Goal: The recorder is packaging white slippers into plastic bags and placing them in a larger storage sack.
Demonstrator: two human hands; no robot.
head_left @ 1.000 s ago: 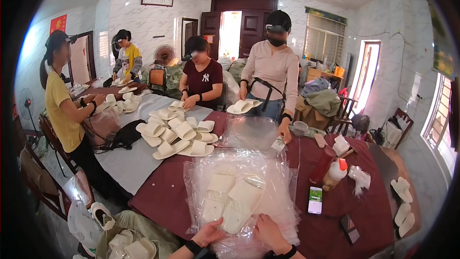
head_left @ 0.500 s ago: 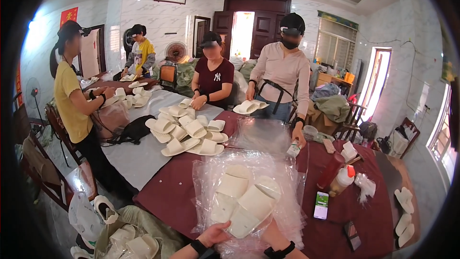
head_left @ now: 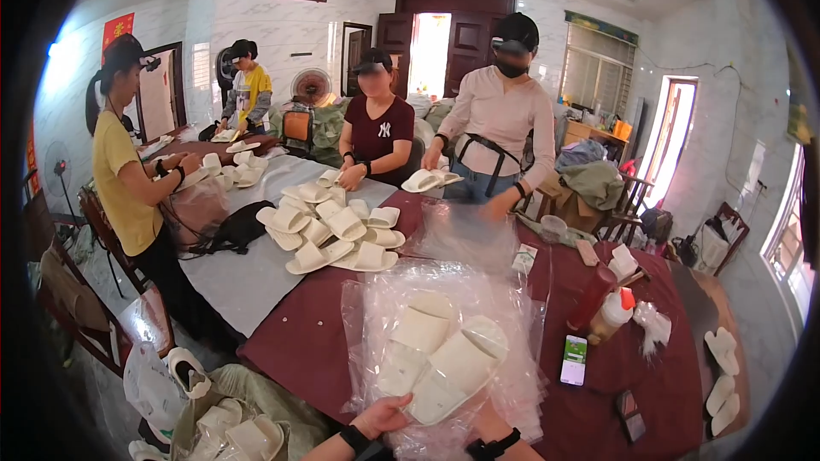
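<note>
My left hand (head_left: pixel 384 417) grips the near end of a white slipper pair (head_left: pixel 453 367), which lies tilted on a pile of clear plastic bags (head_left: pixel 512 307) on the dark red table (head_left: pixel 299 333). Another white slipper pair (head_left: pixel 418 329) lies just beyond it among the bags. My right hand (head_left: pixel 483 420) is at the near edge of the pile, mostly covered by plastic. Only its wrist, with a dark band, shows clearly.
A heap of white slippers (head_left: pixel 333 230) lies on a grey cloth further up the table. A phone (head_left: pixel 574 360) and two bottles (head_left: pixel 602 307) stand to the right. Several co-workers handle slippers around the table. A sack of slippers (head_left: pixel 231 427) sits lower left.
My left hand has closed on the near slipper pair and shifted it a little to the right. My right hand has slid under the plastic. The view has come closer to the table.
</note>
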